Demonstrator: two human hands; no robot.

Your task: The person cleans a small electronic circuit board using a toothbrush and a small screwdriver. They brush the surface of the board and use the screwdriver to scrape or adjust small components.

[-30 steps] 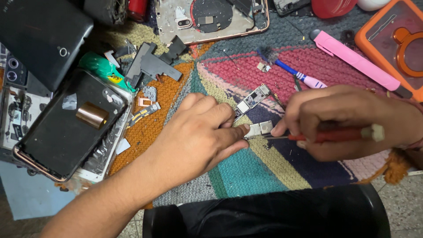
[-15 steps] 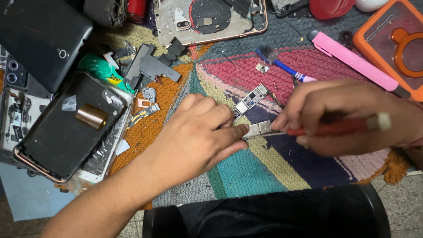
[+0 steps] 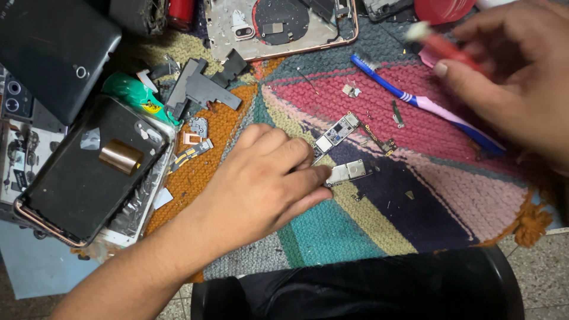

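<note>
- the left hand (image 3: 261, 178) lies palm down on the woven mat (image 3: 355, 237), fingers held together, their tips pressing on the near end of a small metal-shielded circuit board (image 3: 348, 172).
- the right hand (image 3: 515, 83) is raised well apart from that board, up and to the right of it, fingers curled around a red-handled tool (image 3: 450, 47) with a pale end; it is blurred, so the exact grip is hard to make out.
- just beyond the left fingertips lies a second narrow circuit board (image 3: 335, 133), tilted.
- a blue and white toothbrush (image 3: 415, 101) lies under the right hand, bristles pointing away from it.
- left of the left hand sits a dark phone screen (image 3: 89, 172) with a copper strip on it.
- beyond both hands lies an open phone back housing (image 3: 278, 26).
</note>
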